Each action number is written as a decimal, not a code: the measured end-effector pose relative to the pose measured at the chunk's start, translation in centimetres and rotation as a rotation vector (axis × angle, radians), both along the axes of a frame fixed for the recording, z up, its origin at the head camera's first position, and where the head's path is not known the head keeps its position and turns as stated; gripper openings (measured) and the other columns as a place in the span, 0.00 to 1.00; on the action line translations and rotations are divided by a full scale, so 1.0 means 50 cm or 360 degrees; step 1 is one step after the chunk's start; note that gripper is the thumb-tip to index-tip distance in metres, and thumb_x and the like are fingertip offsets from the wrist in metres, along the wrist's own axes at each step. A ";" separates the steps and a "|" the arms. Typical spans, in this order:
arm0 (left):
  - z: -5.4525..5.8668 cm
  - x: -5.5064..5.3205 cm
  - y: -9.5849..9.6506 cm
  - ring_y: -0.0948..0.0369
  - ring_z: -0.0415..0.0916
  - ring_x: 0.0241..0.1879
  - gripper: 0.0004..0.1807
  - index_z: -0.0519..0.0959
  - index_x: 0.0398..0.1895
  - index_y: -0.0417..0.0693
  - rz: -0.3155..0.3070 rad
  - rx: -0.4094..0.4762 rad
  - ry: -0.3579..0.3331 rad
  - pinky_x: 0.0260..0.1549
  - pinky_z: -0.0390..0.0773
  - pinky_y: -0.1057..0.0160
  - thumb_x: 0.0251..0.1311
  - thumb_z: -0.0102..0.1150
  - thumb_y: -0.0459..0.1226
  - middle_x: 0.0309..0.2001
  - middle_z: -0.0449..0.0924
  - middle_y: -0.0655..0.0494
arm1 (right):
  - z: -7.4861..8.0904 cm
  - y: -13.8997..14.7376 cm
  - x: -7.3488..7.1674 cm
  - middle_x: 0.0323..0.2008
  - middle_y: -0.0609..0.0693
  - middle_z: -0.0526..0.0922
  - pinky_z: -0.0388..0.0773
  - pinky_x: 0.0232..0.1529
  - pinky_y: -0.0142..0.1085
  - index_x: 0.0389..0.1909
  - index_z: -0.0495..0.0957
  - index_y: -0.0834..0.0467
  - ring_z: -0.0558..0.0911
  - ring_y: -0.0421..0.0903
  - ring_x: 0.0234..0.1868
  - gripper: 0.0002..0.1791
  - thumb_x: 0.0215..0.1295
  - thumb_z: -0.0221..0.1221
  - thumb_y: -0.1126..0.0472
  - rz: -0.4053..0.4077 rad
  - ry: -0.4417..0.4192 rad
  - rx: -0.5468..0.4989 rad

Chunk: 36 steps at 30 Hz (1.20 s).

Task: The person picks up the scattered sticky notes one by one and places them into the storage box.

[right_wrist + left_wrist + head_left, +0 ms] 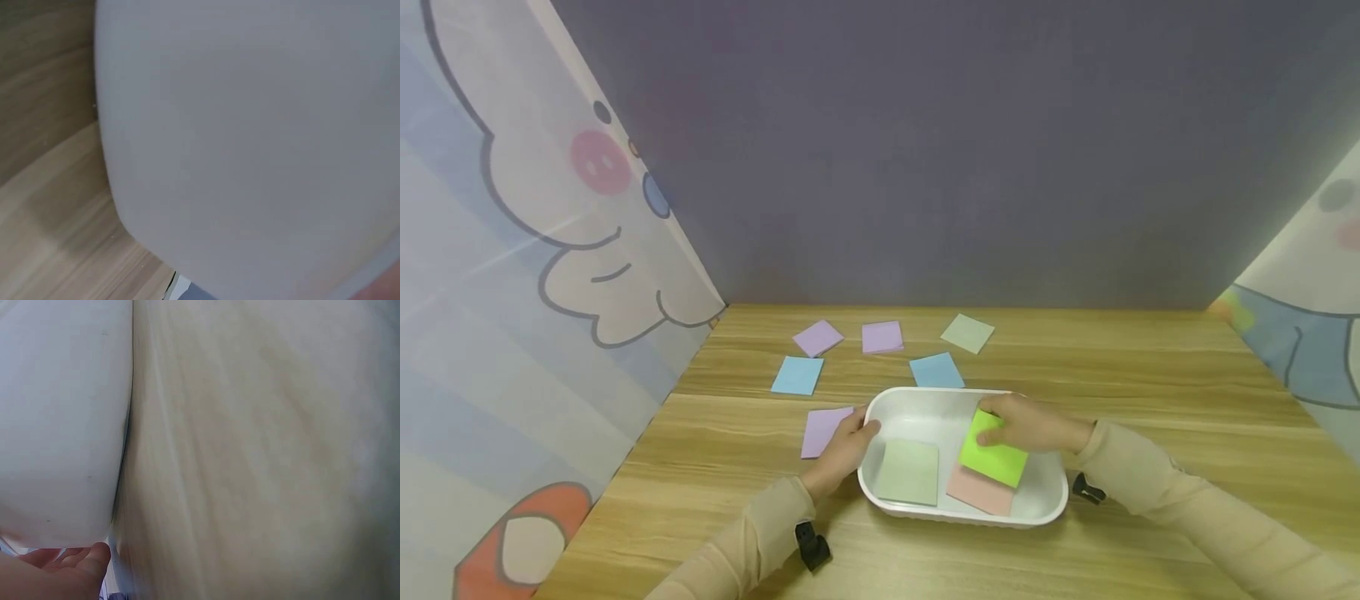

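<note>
A white oblong plastic tray (917, 410) stands on the wooden table. My left hand (842, 450) grips its left rim, thumb over the edge; the left wrist view shows fingers beside the tray's outer wall (59, 425). Inside the tray, my right hand (1028, 423) pinches a bright green sticky note pad (988, 457). This pad partly covers a pink sticky note pad (981, 492) on the tray floor. A pale green sticky note pad (908, 472) lies in the tray's left half. In the right wrist view, the tray's wall (237, 144) hides nearly all of the right hand.
On the table (1112, 358) behind the tray lie purple pads (817, 338) (882, 337), blue pads (797, 376) (937, 371) and a pale green pad (967, 332). Another purple pad (820, 432) is beside my left hand. A dark panel (962, 167) rises at the table's back.
</note>
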<state>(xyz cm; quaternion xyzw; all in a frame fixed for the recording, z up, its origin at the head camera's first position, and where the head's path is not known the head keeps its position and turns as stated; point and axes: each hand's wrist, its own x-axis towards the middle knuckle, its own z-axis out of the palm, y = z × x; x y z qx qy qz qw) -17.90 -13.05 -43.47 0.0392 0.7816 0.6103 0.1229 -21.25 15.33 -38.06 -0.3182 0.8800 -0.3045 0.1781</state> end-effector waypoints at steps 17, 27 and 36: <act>-0.005 0.003 -0.002 0.49 0.74 0.51 0.27 0.54 0.68 0.36 -0.0013 -0.0034 0.0020 0.46 0.79 0.55 0.70 0.36 0.40 0.60 0.66 0.36 | -0.030 -0.010 0.014 0.18 0.39 0.63 0.64 0.24 0.24 0.21 0.67 0.54 0.63 0.32 0.21 0.12 0.55 0.62 0.60 0.0140 0.0090 0.0057; -0.010 -0.001 -0.002 0.49 0.74 0.51 0.27 0.54 0.68 0.36 0.0003 -0.0041 0.0016 0.45 0.79 0.55 0.69 0.36 0.40 0.59 0.67 0.35 | -0.028 -0.010 0.017 0.19 0.39 0.64 0.64 0.24 0.24 0.25 0.71 0.54 0.64 0.33 0.22 0.08 0.55 0.62 0.60 0.0126 0.0100 0.0083; 0.010 0.001 0.001 0.44 0.73 0.51 0.25 0.54 0.67 0.33 0.0005 0.0011 -0.0034 0.45 0.79 0.51 0.69 0.36 0.36 0.59 0.66 0.33 | -0.033 -0.007 0.002 0.38 0.50 0.81 0.78 0.41 0.37 0.41 0.77 0.62 0.79 0.45 0.39 0.14 0.54 0.63 0.61 0.0093 0.0239 0.0076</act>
